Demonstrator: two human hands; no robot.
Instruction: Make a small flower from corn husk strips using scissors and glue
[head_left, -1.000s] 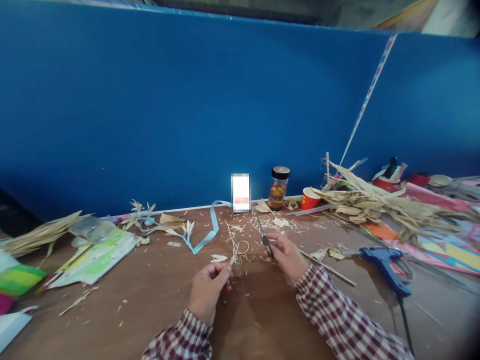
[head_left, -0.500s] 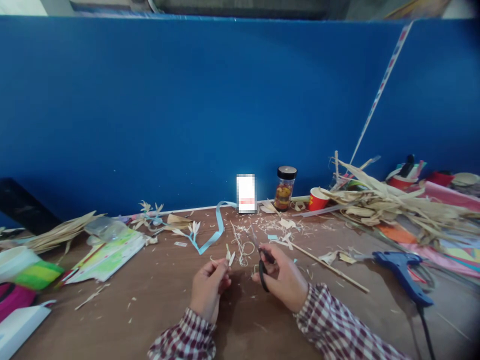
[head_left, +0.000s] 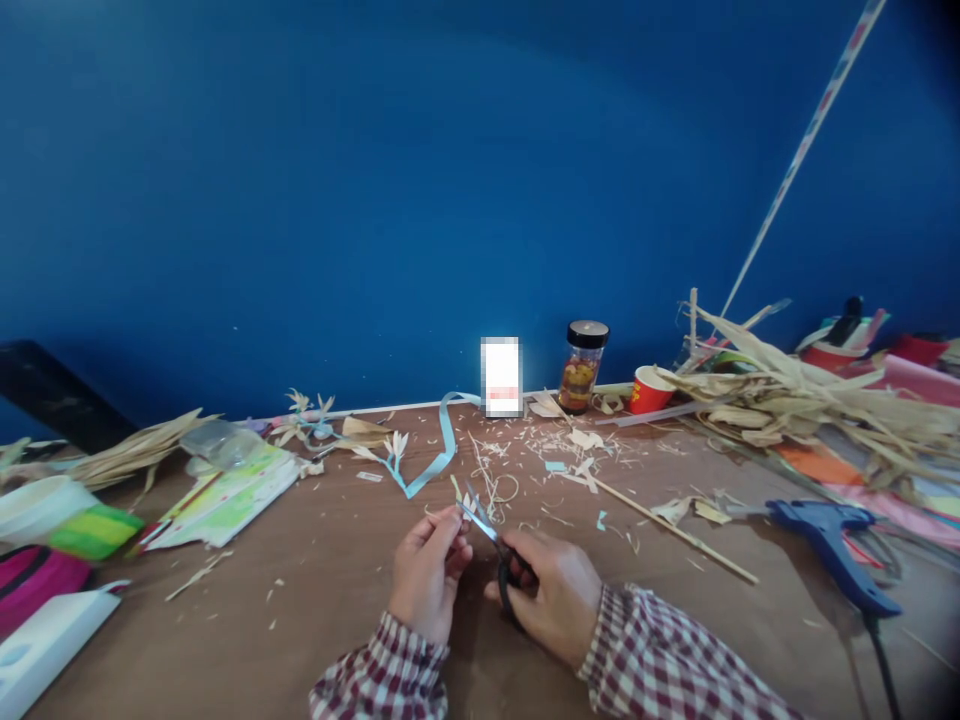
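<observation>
My left hand [head_left: 429, 570] pinches a small pale husk piece [head_left: 459, 494] just above the brown table [head_left: 300, 620]. My right hand [head_left: 551, 590] is closed around the black handles of a pair of scissors [head_left: 491, 535]. The blades point up and left, and their tips sit right at the husk piece beside my left fingertips. Both wrists wear red and white checked sleeves. Husk shavings [head_left: 525, 460] lie scattered just beyond my hands.
A blue glue gun [head_left: 829, 535] lies at the right, with a thin wooden stick [head_left: 675, 530] near it. A heap of dried husks [head_left: 795, 405], a red paper cup [head_left: 649, 390] and a dark-lidded jar [head_left: 583, 367] stand along the blue wall. A light blue ribbon [head_left: 431, 465] and coloured papers [head_left: 225, 495] lie at the left.
My right hand brought the scissors down and left until the blades met the husk piece in my left hand. The camera tilted, so the wall's top edge left the view.
</observation>
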